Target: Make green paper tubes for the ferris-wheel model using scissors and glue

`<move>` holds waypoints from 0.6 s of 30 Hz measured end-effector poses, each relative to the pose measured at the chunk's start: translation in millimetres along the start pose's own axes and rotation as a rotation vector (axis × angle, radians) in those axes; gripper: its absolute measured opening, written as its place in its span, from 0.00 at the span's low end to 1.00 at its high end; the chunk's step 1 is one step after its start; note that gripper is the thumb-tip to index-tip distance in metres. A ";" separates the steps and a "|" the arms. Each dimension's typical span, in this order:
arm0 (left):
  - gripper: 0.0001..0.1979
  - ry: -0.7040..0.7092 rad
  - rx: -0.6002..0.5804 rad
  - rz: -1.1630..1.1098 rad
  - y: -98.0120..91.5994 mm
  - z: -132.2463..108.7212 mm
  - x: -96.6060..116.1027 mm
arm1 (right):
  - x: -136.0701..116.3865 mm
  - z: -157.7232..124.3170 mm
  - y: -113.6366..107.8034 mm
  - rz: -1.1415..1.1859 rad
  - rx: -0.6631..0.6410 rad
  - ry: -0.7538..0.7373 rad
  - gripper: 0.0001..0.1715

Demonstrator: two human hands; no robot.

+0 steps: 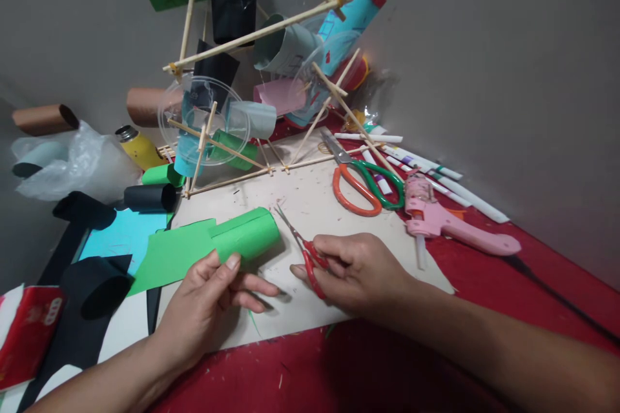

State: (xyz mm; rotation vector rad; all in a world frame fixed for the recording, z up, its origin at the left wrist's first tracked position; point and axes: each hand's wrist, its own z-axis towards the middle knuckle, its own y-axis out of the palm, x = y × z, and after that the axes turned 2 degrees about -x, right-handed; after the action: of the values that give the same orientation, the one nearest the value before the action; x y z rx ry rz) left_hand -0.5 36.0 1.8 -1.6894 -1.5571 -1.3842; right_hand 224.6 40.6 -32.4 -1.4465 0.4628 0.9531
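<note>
A rolled green paper tube (252, 235) with a lengthwise seam lies in front of me. My left hand (208, 297) pinches its near side between thumb and forefinger, the other fingers stretched out below it. Small scissors with red handles (312, 281) are in my right hand (358, 271), fingers at the loops. Their blades are slightly parted and point up and left, with the tips close to the tube's right end. Left of the tube lies a flat green paper sheet (169, 251), partly under it. Beneath all this is a beige board (290, 193).
A stick frame (261, 32) with clear plastic lids and paper tubes rises behind the board. Large scissors (361, 190) and a corded pink glue gun (436, 213) lie right. Black paper (92, 290), a red packet (29, 335) and a yellow bottle (140, 148) are left.
</note>
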 end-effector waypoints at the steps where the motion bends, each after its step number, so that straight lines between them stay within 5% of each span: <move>1: 0.19 0.001 0.003 0.003 -0.7 0.1 -0.8 | 0.4 0.2 0.0 0.007 0.026 0.015 0.23; 18: 0.19 0.009 0.019 0.043 2.8 -4.7 -4.4 | -2.4 2.4 -3.2 -0.321 -0.034 0.001 0.17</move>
State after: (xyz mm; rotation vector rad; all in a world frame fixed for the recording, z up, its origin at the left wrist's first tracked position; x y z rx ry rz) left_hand 1.0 29.3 0.7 -1.6927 -1.5157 -1.3502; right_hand 225.0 42.7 -28.2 -1.4974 0.2067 0.7052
